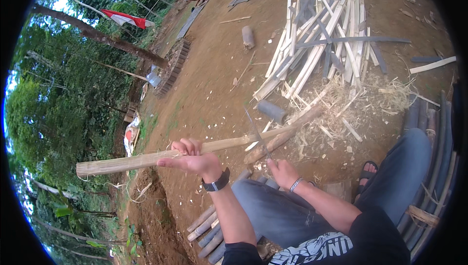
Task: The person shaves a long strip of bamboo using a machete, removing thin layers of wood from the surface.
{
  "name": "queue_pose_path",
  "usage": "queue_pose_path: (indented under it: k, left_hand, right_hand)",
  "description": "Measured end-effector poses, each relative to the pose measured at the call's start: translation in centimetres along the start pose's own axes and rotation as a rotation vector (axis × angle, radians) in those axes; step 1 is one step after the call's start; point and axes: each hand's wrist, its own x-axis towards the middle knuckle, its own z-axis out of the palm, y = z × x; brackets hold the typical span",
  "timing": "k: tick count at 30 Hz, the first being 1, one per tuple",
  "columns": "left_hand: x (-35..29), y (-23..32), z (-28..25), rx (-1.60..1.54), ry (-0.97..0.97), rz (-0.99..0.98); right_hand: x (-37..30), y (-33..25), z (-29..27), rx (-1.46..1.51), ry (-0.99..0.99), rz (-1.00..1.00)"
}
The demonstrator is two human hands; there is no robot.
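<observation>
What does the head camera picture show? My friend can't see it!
A person's left hand holds a long pale strip, and their right hand grips a knife that crosses it in view. Beyond, curly shavings and a pile of pale and dark strips lie on brown ground, with green trees at the left.

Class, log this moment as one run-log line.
left hand: holds pale wooden slat; right hand: holds knife; knife-slat contact: unclear; ground: pale shavings, slat pile
</observation>
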Motion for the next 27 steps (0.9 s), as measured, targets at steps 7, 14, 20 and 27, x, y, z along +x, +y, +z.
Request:
queue_pose_path:
  k: [7,14,20,27]
  left_hand:
    - [0.3,-0.2,0.3,-0.001,0.019,-0.019]
    - [-0.1,-0.3,0.3,-0.013,-0.015,-0.015]
    - [-0.3,0.1,0.9,-0.003,-0.02,0.0]
    - [-0.2,-0.3,1.9,-0.003,-0.007,-0.001]
  right_hand:
    - [0.8,1.5,0.8,0.06,0.001,-0.172]
    - [0.7,0.8,1.2,0.033,0.037,-0.17]
    - [-0.5,-0.5,-0.4,0.083,0.008,-0.092]
    - [0.0,-0.6,-0.8,0.079,-0.014,-0.093]
